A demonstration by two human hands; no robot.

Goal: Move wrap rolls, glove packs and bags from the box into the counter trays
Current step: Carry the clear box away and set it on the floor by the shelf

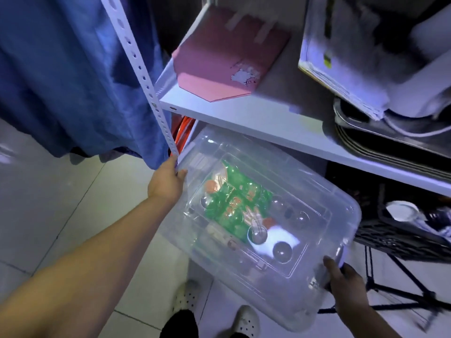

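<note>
the fingers of the left hand (pixel 168 182) are curled round the far short end of the clear box (pixel 341 206), with the thumb on the lid edge. the right hand (pixel 343 281) grips the near end, its fingers mostly hidden below. i think both ends should be kept level when drawing it from under the white shelf (pixel 244 118). the lid is on and green packs (pixel 234 203) show through it.

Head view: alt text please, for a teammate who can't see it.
A person's left hand and right hand grip opposite ends of a clear lidded box, with green packets visible inside. Its far end lies under a white shelf holding a flat pink carton.
</note>
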